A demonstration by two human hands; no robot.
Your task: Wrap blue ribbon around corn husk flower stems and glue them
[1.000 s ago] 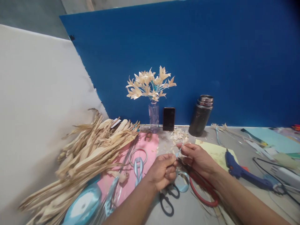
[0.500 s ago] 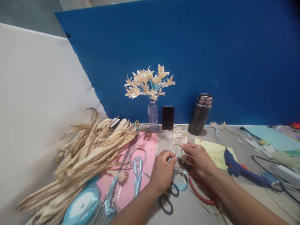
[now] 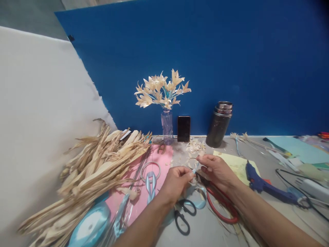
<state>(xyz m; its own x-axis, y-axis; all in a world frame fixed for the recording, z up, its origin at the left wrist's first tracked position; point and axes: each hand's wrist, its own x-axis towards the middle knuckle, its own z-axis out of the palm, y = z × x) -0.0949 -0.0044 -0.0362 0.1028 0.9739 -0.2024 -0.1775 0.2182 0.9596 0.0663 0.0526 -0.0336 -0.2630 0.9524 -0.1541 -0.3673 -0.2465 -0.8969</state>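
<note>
My left hand (image 3: 178, 180) is closed in a pinch on a light blue ribbon (image 3: 195, 167) near the middle of the table. Opposite it, my right hand (image 3: 216, 171) pinches the upper end of the same narrow blue piece, which looks wound round a thin stem; the stem itself is mostly hidden by my fingers. Below my hands a loop of blue ribbon (image 3: 202, 202) lies on the table. Black-handled scissors (image 3: 183, 214) rest under my left wrist. Beside my right forearm lie red-handled shears (image 3: 222, 206), their blades partly under the right hand.
Dried corn husks (image 3: 102, 171) and a blue ribbon roll (image 3: 89, 224) lie left, by pink paper (image 3: 164, 157). A vase (image 3: 167, 127) of husk flowers, a phone (image 3: 183, 128) and a dark flask (image 3: 219, 125) stand behind. A glue gun (image 3: 267, 187) lies right.
My left hand has turned slightly and drawn closer to the right hand's fingers, with more ribbon showing between them. My right hand stays nearly in place. The view has shifted a little.
</note>
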